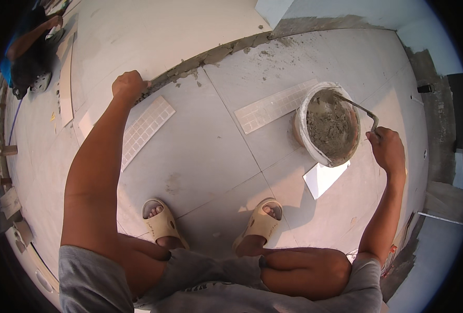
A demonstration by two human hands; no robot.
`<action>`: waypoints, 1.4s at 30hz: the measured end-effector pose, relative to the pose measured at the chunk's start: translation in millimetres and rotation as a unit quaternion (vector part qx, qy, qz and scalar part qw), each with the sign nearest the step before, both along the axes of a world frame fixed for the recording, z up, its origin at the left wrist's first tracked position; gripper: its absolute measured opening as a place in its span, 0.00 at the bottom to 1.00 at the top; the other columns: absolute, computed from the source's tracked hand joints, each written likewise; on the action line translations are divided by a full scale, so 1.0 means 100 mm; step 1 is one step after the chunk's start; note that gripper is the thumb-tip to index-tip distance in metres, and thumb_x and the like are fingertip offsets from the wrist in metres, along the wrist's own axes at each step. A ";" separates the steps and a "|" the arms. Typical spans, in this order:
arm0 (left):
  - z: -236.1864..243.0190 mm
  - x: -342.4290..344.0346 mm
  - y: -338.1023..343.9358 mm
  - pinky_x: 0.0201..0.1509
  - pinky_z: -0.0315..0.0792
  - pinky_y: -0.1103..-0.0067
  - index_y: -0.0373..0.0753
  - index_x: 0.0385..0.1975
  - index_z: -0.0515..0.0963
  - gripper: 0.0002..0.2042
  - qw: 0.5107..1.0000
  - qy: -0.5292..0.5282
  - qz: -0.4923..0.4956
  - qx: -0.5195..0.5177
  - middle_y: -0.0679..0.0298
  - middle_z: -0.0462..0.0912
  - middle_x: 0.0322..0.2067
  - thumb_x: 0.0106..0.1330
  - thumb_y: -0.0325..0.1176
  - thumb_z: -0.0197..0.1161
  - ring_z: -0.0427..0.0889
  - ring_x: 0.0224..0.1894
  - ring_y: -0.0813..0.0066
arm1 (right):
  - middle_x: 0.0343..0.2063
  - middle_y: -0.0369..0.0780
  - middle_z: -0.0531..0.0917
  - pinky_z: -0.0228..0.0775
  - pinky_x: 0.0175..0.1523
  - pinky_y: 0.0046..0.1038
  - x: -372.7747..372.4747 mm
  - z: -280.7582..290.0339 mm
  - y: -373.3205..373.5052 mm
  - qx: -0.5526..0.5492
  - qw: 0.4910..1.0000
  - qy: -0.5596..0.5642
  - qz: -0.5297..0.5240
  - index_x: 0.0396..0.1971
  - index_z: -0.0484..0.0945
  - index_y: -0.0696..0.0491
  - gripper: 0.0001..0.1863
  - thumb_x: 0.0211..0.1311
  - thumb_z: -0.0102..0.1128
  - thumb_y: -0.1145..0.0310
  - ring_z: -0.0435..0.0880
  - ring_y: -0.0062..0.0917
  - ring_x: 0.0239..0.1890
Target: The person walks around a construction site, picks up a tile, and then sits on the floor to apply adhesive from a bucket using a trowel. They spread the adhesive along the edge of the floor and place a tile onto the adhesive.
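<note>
My right hand (387, 149) is wrapped round the handle end of a trowel (365, 110). The trowel's bent metal neck reaches over the rim of a round bucket (303, 124), and its blade end rests in the wet grey mortar (329, 125) inside. Further left, my left hand (128, 87) is closed in a fist at the edge of a large pale raised slab (189, 31), by a rough mortar seam (210, 56). Whatever that fist may hold is hidden.
Tile strips with a grid pattern lie on the grey tiled floor: one (149, 127) below my left hand, another (273, 106) beside the bucket. A white offcut (324, 178) lies in front of the bucket. Another person (33, 52) crouches at far left. Walls stand right.
</note>
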State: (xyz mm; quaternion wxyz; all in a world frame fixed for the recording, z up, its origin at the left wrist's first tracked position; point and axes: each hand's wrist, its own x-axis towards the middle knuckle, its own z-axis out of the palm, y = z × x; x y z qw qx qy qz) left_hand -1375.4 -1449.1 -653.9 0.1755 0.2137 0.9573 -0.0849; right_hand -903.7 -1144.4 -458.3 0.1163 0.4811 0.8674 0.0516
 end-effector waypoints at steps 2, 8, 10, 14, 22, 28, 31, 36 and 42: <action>0.02 -0.01 0.01 0.43 0.78 0.73 0.40 0.36 0.85 0.19 1.000 0.000 0.000 0.002 0.60 0.87 0.36 0.64 0.52 0.64 0.86 0.42 0.66 | 0.26 0.53 0.82 0.73 0.40 0.44 0.11 -0.11 0.05 -0.018 1.000 0.003 -0.021 0.29 0.82 0.60 0.15 0.61 0.63 0.60 0.82 0.51 0.33; 0.01 0.02 -0.02 0.46 0.77 0.72 0.39 0.37 0.85 0.20 1.000 0.027 0.011 -0.009 0.61 0.87 0.37 0.64 0.53 0.64 0.86 0.43 0.64 | 0.24 0.55 0.81 0.71 0.38 0.44 0.36 -0.30 0.08 -0.041 0.999 0.003 -0.009 0.26 0.80 0.63 0.16 0.60 0.63 0.62 0.81 0.52 0.31; 0.07 0.07 -0.01 0.46 0.78 0.72 0.39 0.37 0.85 0.20 1.000 0.019 0.007 -0.006 0.60 0.87 0.36 0.64 0.53 0.64 0.86 0.44 0.64 | 0.24 0.54 0.82 0.71 0.38 0.44 0.36 -0.31 0.04 -0.032 0.999 0.000 -0.017 0.26 0.81 0.62 0.15 0.60 0.63 0.62 0.81 0.51 0.31; 0.10 0.10 0.06 0.46 0.78 0.72 0.39 0.37 0.85 0.21 1.000 0.023 -0.016 -0.001 0.60 0.87 0.34 0.63 0.54 0.65 0.86 0.43 0.64 | 0.28 0.52 0.84 0.74 0.41 0.44 0.45 -0.31 0.06 -0.033 0.999 -0.013 -0.031 0.29 0.82 0.59 0.15 0.60 0.64 0.60 0.83 0.49 0.35; -0.09 -0.02 -0.05 0.47 0.77 0.68 0.38 0.32 0.85 0.21 0.999 0.049 0.006 0.019 0.56 0.87 0.35 0.63 0.53 0.66 0.85 0.44 0.58 | 0.30 0.52 0.85 0.76 0.44 0.42 0.23 -0.29 0.06 -0.073 0.997 -0.011 -0.016 0.33 0.85 0.59 0.15 0.62 0.60 0.60 0.85 0.47 0.35; -0.09 -0.04 -0.02 0.47 0.76 0.65 0.34 0.35 0.83 0.24 0.999 0.043 -0.001 0.010 0.52 0.86 0.37 0.63 0.55 0.66 0.85 0.46 0.54 | 0.30 0.51 0.85 0.77 0.45 0.41 0.20 -0.37 -0.01 -0.161 0.987 -0.004 -0.014 0.32 0.86 0.59 0.16 0.60 0.62 0.59 0.85 0.45 0.34; -0.09 -0.05 -0.05 0.47 0.76 0.65 0.34 0.35 0.83 0.24 0.999 0.045 -0.011 0.017 0.52 0.86 0.37 0.63 0.54 0.66 0.85 0.46 0.54 | 0.28 0.50 0.85 0.77 0.44 0.41 0.17 -0.47 -0.05 -0.128 0.991 -0.020 0.027 0.29 0.85 0.58 0.16 0.59 0.63 0.58 0.86 0.44 0.34; -0.11 -0.08 -0.07 0.47 0.77 0.65 0.33 0.34 0.83 0.24 0.999 0.037 -0.017 0.023 0.51 0.86 0.37 0.62 0.54 0.67 0.85 0.45 0.54 | 0.25 0.48 0.84 0.77 0.40 0.40 0.14 -0.80 0.01 -0.006 0.991 -0.034 0.127 0.23 0.83 0.55 0.14 0.53 0.65 0.58 0.86 0.41 0.33; -0.14 -0.10 -0.08 0.46 0.77 0.65 0.33 0.34 0.83 0.24 0.999 0.046 -0.013 0.023 0.51 0.86 0.37 0.61 0.54 0.67 0.85 0.45 0.55 | 0.33 0.42 0.83 0.75 0.40 0.38 0.32 -1.13 0.22 0.088 0.971 -0.011 0.224 0.29 0.83 0.52 0.11 0.54 0.67 0.60 0.85 0.37 0.37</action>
